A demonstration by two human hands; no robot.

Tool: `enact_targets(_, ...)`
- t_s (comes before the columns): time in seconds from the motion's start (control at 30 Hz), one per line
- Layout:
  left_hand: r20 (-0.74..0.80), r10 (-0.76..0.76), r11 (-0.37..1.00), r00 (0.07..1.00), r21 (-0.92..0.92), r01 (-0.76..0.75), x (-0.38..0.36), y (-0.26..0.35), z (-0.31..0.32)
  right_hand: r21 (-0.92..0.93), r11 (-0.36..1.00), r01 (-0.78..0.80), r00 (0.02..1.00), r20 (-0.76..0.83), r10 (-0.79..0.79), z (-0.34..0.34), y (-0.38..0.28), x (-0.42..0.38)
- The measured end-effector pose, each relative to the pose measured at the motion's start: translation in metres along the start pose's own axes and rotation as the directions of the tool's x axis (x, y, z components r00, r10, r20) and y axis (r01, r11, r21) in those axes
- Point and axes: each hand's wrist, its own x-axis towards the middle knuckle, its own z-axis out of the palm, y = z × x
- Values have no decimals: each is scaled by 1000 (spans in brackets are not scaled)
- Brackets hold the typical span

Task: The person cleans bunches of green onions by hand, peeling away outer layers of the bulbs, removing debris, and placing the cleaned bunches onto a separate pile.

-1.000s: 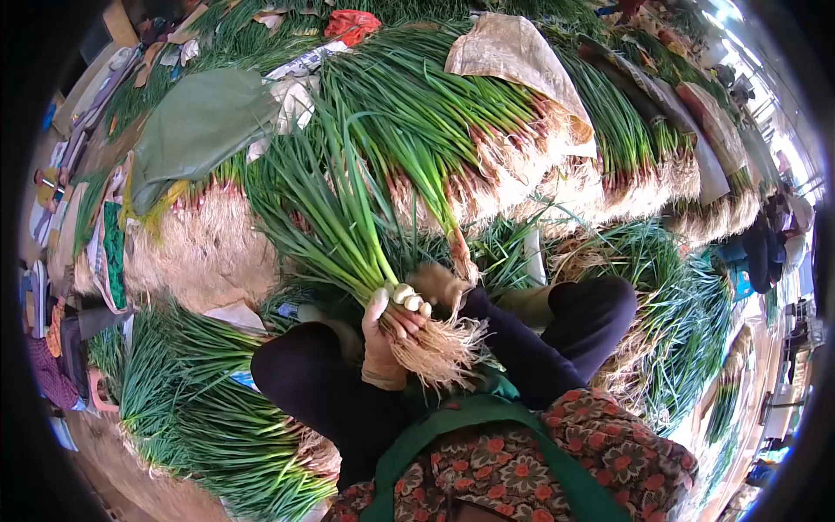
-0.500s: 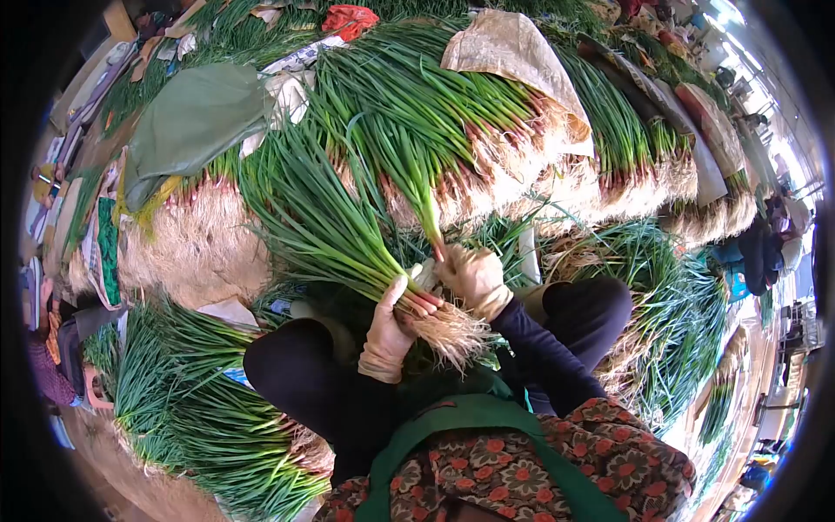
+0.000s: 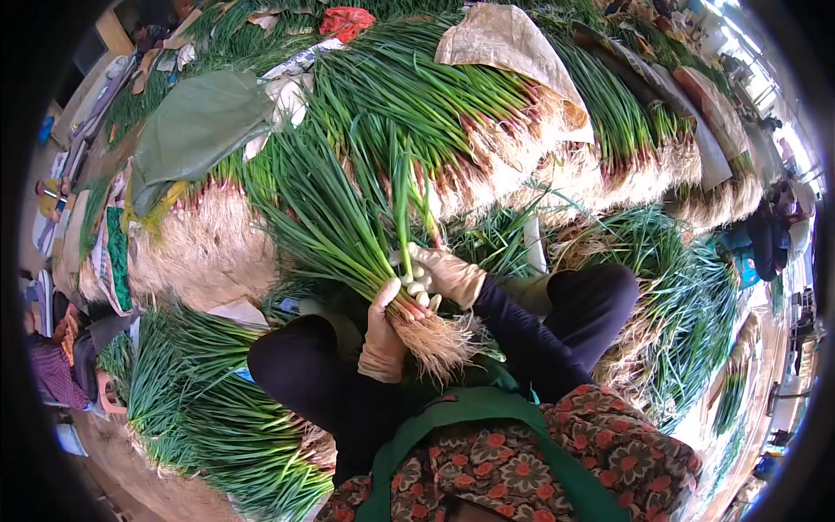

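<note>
My gloved left hand (image 3: 385,335) is closed round a bunch of green onions (image 3: 361,248), just above the roots. Their leaves fan up and left, and the pale stringy roots (image 3: 435,344) hang to the lower right. My gloved right hand (image 3: 445,277) is against the bunch's right side, its fingers curled round a green onion stalk (image 3: 401,209) whose lower end they hide. Beyond my hands lies a deep pile of green onions (image 3: 409,96), reddish at the stem bases, roots facing me.
Tan sacking (image 3: 513,48) and a green sheet (image 3: 196,130) cover parts of the pile. More green onions lie at left (image 3: 217,409) and right (image 3: 687,304) of my bent knees. A person in a checked sleeve (image 3: 56,370) is at the far left edge.
My right hand has moved left and slightly down, from beside a stalk near the pile to the bunch. The bunch in my left hand has tilted more upright.
</note>
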Motion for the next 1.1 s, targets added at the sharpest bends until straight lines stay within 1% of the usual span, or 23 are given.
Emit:
enact_targets(0.03, 35, 4, 999, 999, -33, -3, -3, 3, -2, 110, 993, 34, 999, -41, -29, 9, 9, 5)
enact_targets(0.1, 100, 12, 995, 995, -101, -1, -9, 6, -8, -100, 995, 23, 992, -118, -35, 7, 22, 17)
enact_targets(0.13, 156, 36, 976, 987, -219, -1, -10, 4, -12, -731, 673, 114, 881, -239, -408, 1, 40, 34)
enact_targets(0.17, 212, 60, 943, 975, -332, 14, -11, 2, -14, -800, 592, 96, 858, -235, -456, -49, 79, 64)
enact_targets(0.2, 264, 98, 941, 959, -339, -3, -13, 4, -10, -991, 9, 135, 916, 121, -383, -61, 83, 60)
enact_targets(0.23, 314, 140, 936, 939, -351, -23, -14, 6, -5, -789, -564, 242, 929, 357, -101, -72, 81, 52)
enact_targets(0.27, 283, 132, 918, 950, -397, -9, -14, 9, -9, -962, -230, 144, 984, 164, -71, -67, 74, 35)
enact_targets(0.3, 237, 156, 913, 959, -404, -49, -15, 6, -12, -992, 127, -19, 999, -15, 31, -61, 71, 17)
enact_targets(0.33, 193, 184, 907, 964, -411, -91, -15, 6, -3, -999, -3, 32, 966, 32, -257, -58, 66, 4)
enact_targets(0.37, 148, 215, 899, 965, -417, -136, -14, 7, 3, -990, -141, 11, 848, 84, -523, -66, 60, 2)
enact_targets(0.4, 235, 169, 896, 957, -441, -50, -10, 8, 5, -957, -80, -279, 762, -170, -625, -43, 29, -1)
enact_targets(0.43, 252, 181, 938, 951, -334, -90, -2, 4, -2, -954, 24, -300, 705, -239, -668, -35, 8, -4)
enact_targets(0.47, 233, 106, 949, 967, -314, -28, 2, 1, -11, -984, -11, -178, 630, -106, -770, -25, -11, -3)
enact_targets(0.5, 214, 29, 956, 976, -292, 36, 4, 0, -16, -957, 66, -284, 641, -240, -729, -6, -33, 2)
enact_targets(0.57, 119, 16, 996, 993, -89, -6, -1, -1, -6, -942, 102, -319, 697, -306, -649, 3, -54, 21)
enact_targets(0.63, 17, 46, 996, 999, -83, -44, -2, -3, -6, -925, 14, -380, 748, -316, -584, -7, -65, 45)
enact_targets(0.67, -6, 64, 995, 998, -72, -64, 1, -3, -3, -953, -2, -304, 761, -241, -603, -9, -66, 46)
enact_targets(0.73, -61, 95, 994, 994, -54, -98, 3, -2, 0, -969, 167, -182, 798, -245, -551, 12, -68, 32)
enact_targets(0.83, 108, -33, 999, 994, 45, 28, 18, -5, -32, -918, 367, 151, 820, -91, -565, -5, -27, 16)
enact_targets(0.9, -14, -58, 994, 998, 92, 59, 18, -12, -17, -983, -135, 126, 807, 180, -562, -30, 2, 16)
enact_targets(0.97, -55, -157, 979, 986, 127, 163, 27, -18, -34, -908, -416, -50, 884, 154, -442, -16, -1, 2)
enact_targets(1.0, -41, -107, 966, 993, 231, 114, 28, -18, -41, -926, -373, -61, 907, 104, -409, -2, -7, -6)
enact_targets(1.1, 10, 55, 984, 998, 168, -56, 19, -12, -20, -987, 153, 43, 774, -64, -630, -32, 14, 14)
